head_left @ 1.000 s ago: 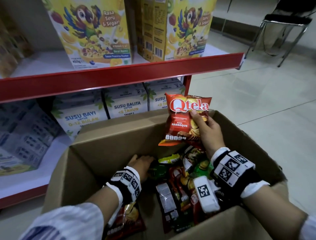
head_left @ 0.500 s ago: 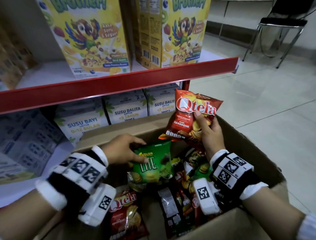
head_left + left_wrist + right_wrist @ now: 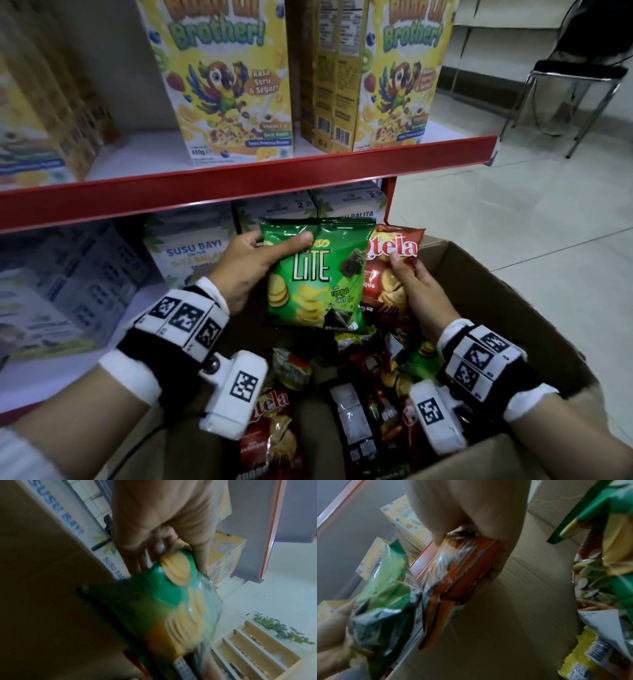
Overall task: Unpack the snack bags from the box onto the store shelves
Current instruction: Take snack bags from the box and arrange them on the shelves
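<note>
I am holding two snack bags up over the open cardboard box (image 3: 507,294), one in each hand. My left hand (image 3: 246,270) is gripping the green Lite bag (image 3: 318,277) at its upper left corner, thumb lying across the front near the top seam and the other fingers curled behind it. My right hand (image 3: 416,294) is gripping the red Qtela bag (image 3: 394,270) along its right side, thumb on the front, the rest wrapped behind. The green bag is overlapping the red one's left edge. Below them in the box I am seeing a loose heap of more bags, too jumbled to count, one further red Qtela bag (image 3: 270,431) plainly readable. On the red-edged shelf (image 3: 239,185) above, three yellow cereal boxes (image 3: 226,82) are standing upright.
</note>
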Tool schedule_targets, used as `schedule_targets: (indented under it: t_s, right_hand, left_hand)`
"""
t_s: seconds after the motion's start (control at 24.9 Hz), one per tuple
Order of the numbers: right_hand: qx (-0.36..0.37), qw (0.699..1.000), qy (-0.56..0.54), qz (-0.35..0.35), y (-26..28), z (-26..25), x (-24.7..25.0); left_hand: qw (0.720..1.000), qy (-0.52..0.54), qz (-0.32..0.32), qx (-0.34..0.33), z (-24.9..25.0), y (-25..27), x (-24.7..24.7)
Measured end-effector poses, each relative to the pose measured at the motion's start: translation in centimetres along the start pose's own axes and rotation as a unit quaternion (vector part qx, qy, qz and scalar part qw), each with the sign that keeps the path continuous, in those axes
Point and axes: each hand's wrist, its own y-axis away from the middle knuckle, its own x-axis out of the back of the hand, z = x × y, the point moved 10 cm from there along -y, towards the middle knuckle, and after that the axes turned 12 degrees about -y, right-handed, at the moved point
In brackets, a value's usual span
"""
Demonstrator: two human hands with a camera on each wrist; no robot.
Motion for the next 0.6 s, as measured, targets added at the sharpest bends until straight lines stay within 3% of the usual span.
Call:
schedule_targets:
  t_s: [0.12,0.28,0.44,0.6]
  right_hand:
    - [-0.01,0.999,-0.014,-0.044,0.0,0.8,-0.7]
    - [0.002,0.997,0.001,-0.074,0.5,0.4,-1.1]
    - [0.036,0.987,0.091,-0.13,1.0,-0.3,-2.8]
    - [0.054,0.987,0.066,-0.139,1.3,-1.0,-3.3]
  left_hand:
    - [0.997,0.054,0.053,0.017,-1.3,-0.4,-1.3]
    - [0.993,0.008,0.114,-0.01,-1.0,0.1,-1.8]
    - [0.997,0.034,0.071,-0.006,-1.3,0.6,-4.3]
    - [0.997,0.054,0.05,-0.035,-0.3,1.3,-6.2]
